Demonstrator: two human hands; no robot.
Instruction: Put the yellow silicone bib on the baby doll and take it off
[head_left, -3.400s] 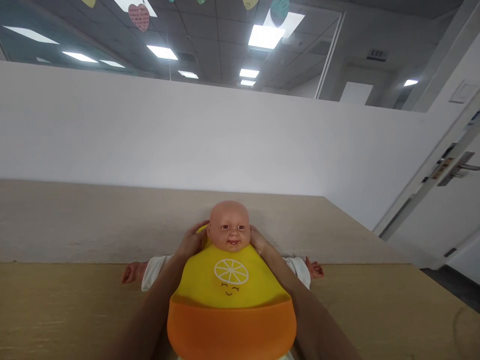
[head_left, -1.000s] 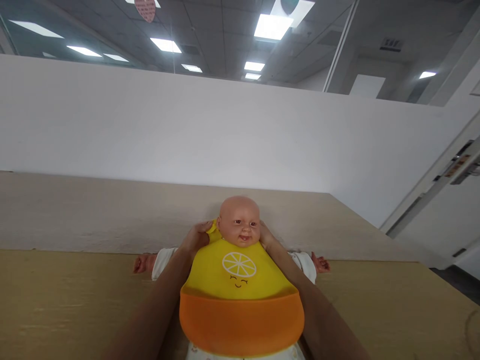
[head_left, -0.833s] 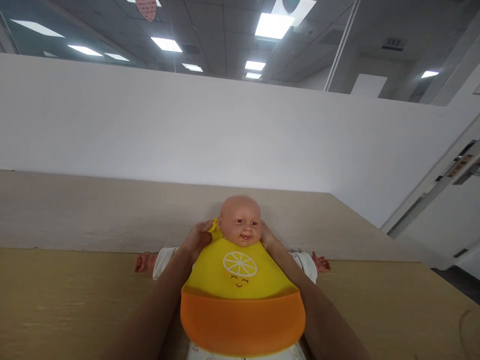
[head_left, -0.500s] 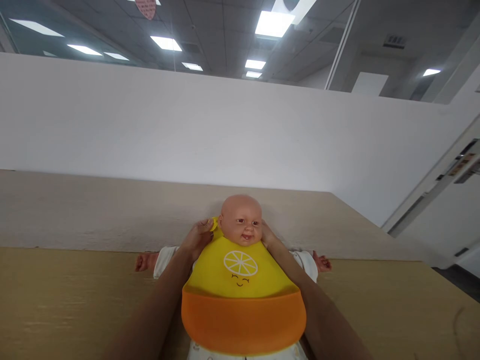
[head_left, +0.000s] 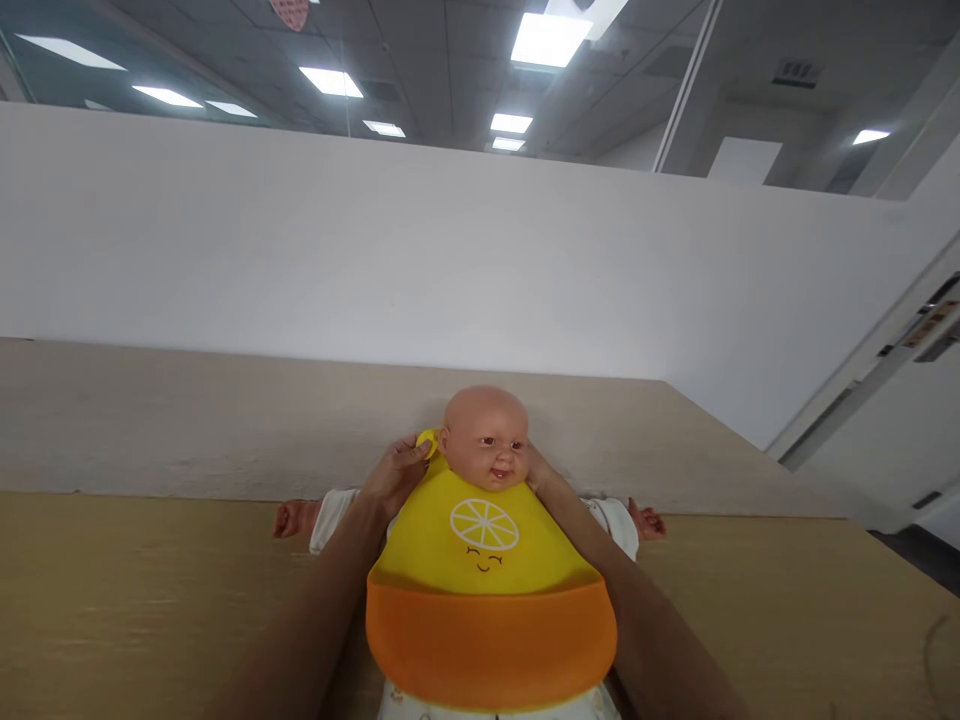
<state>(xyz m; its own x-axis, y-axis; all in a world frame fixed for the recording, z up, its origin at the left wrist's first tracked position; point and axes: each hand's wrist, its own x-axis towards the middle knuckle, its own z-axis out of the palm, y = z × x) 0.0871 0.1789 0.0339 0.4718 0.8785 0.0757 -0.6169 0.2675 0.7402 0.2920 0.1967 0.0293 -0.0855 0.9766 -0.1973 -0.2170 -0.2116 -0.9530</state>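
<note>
A bald baby doll (head_left: 486,430) lies on its back, arms spread wide in white sleeves. Over its chest is a yellow bib (head_left: 420,545) with a lemon-slice print and an orange catch pocket (head_left: 491,645). My left hand (head_left: 394,475) pinches the bib's yellow neck strap (head_left: 427,442) beside the doll's ear. On the other side, my right hand (head_left: 538,468) reaches behind the doll's neck. Its fingers are hidden by the doll's head, so what they touch cannot be seen.
The doll lies across a wooden tabletop (head_left: 135,610) and a paler surface (head_left: 187,410) behind it. A white wall (head_left: 450,250) with glass above rises at the back. At the right stands a door (head_left: 900,420).
My left hand has shifted slightly, and more of the yellow strap shows at its fingertips. The doll's head has turned or moved a little to the right; the right hand stays behind the neck.
</note>
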